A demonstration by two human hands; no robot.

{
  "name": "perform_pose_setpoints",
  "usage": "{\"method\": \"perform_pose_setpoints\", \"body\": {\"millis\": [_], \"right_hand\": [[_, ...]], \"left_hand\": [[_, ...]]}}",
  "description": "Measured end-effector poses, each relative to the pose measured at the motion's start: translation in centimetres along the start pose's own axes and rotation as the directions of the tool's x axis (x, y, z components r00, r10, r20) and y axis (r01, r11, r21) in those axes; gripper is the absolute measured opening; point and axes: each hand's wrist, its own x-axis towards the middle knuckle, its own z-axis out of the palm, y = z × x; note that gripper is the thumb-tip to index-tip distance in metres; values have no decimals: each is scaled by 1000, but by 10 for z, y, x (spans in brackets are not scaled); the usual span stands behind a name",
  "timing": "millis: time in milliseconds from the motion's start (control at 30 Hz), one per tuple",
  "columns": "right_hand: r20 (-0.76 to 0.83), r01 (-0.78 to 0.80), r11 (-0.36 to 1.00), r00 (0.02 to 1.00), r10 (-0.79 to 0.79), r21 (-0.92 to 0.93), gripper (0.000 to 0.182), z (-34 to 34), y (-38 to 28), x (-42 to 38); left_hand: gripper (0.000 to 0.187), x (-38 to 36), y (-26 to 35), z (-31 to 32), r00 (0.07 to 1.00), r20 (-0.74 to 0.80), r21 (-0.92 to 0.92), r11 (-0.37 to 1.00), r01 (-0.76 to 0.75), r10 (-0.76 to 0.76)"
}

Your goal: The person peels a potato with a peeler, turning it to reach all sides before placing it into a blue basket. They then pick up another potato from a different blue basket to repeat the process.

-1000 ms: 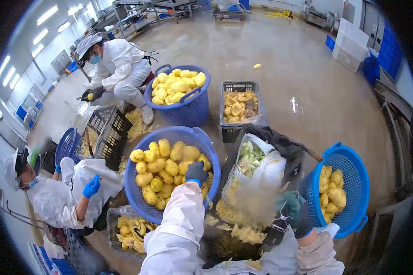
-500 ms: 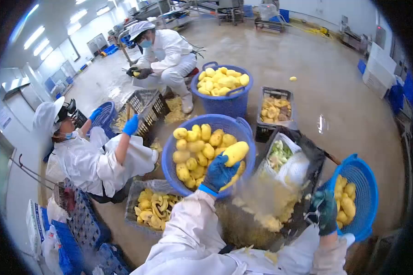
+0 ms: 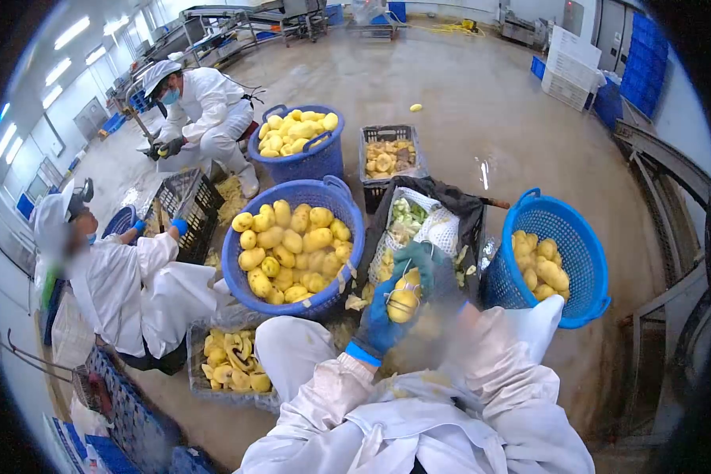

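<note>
My left hand (image 3: 377, 325), in a blue glove, is closed around a yellow potato (image 3: 403, 306) in front of my lap. My right hand (image 3: 434, 272), in a dark green glove, sits against the top of that potato. Its fingers are wrapped round a thin metal tool that looks like a peeler (image 3: 412, 294), mostly hidden by the glove. Below and beyond both hands is a crate lined with black plastic (image 3: 472, 207), with a white mesh bag (image 3: 441, 230) and green scraps in it. A purple basket (image 3: 227, 265) full of peeled potatoes stands to the left.
A blue basket (image 3: 584, 237) with potatoes stands at right. Cut pieces fill a lined crate (image 3: 197, 367) at left and a black crate (image 3: 374, 193) ahead. Another purple basket (image 3: 324, 162) stands behind. Two co-workers, one squatting (image 3: 213, 103) and one sitting (image 3: 134, 292), work at left.
My left hand has brought the potato back from over the purple basket to my lap. My right hand has swung in from beside the blue basket to meet it. The view has turned right.
</note>
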Motion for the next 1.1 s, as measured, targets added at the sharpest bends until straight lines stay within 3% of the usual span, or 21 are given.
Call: {"method": "perform_pose_setpoints", "body": {"millis": [33, 100, 133, 167, 233, 267, 300, 367, 433, 467, 500, 600, 633, 667, 733, 800, 867, 900, 1000, 1067, 1100], "right_hand": [[132, 310, 914, 950, -285, -263, 21, -21, 21, 9], [-204, 200, 774, 898, -390, -601, 17, -58, 17, 39], [-148, 432, 811, 841, -521, -395, 13, -83, 14, 54], [-253, 365, 870, 854, -455, -331, 15, -97, 13, 56], [-452, 259, 953, 839, -303, -158, 17, -121, 9, 60], [-359, 285, 925, 915, -185, 250, 19, -108, 2, 44], [-229, 350, 932, 903, -363, -95, 20, -78, -9, 22], [102, 530, 685, 821, -561, -500, 21, -28, -8, -3], [96, 454, 789, 884, -458, -413, 21, -12, 2, -10], [-19, 241, 947, 968, -251, -212, 21, -8, 9, -9], [-76, 13, 1000, 997, -11, 22, 21, -6, 15, -5], [-62, -18, 986, 998, 29, 168, 21, -10, 23, 7], [-68, 1, 998, 998, 3, 61, 24, -12, 24, 10], [-114, 191, 926, 964, -239, -327, 25, -20, 26, 16], [77, 342, 301, 765, -640, -890, 28, -61, 35, 37], [-409, 47, 834, 855, -318, -549, 31, -149, 67, 83], [-364, 238, 914, 861, -355, -328, 31, -124, 36, 60], [-349, 312, 928, 862, -367, -205, 32, -106, 23, 39], [47, 430, 506, 795, -605, -748, 36, -36, 4, -2], [-63, 282, 947, 954, -294, -152, 40, -9, 23, -6], [-81, 189, 969, 976, -204, -160, 36, 2, 24, -8]], "left_hand": [[52, -6, -8, -10, 976, 93, 489, 845, -218, 198], [60, -19, -3, -1, 949, 181, 663, 680, -312, 259], [64, -26, -1, 4, 931, 225, 732, 581, -356, 288], [63, -27, -2, -3, 891, 275, 805, 421, -419, 361], [62, -24, 7, 8, 976, 66, 603, 771, -205, 207], [62, -22, 11, 14, 991, -40, 448, 889, -94, 125], [63, -14, 1, -3, 977, 18, 650, 740, -173, 212], [68, -11, 9, 15, 829, 328, 919, 50, -391, 454], [69, -14, 3, 16, 913, 152, 839, 438, -322, 379], [70, -15, 4, 21, 945, 74, 750, 607, -264, 319], [69, -16, 7, 26, 931, 82, 778, 561, -283, 357], [68, -21, 11, 33, 875, 141, 882, 343, -324, 464], [67, -17, 8, 22, 852, 195, 920, 211, -331, 487], [67, -15, 5, 13, 829, 253, 940, 75, -332, 498], [66, -16, -4, 1, 850, 226, 934, 142, -328, 475], [64, -21, 2, -2, 851, 233, 941, 112, -320, 471], [62, -22, 15, 10, 820, 276, 947, 5, -322, 501], [62, -23, 17, 17, 838, 219, 949, 89, -301, 501], [62, -17, 13, 18, 870, 128, 914, 283, -290, 477], [63, -5, -9, -12, 865, 143, 869, 357, -342, 480], [61, -8, -3, -2, 872, 135, 876, 355, -327, 470]]}}
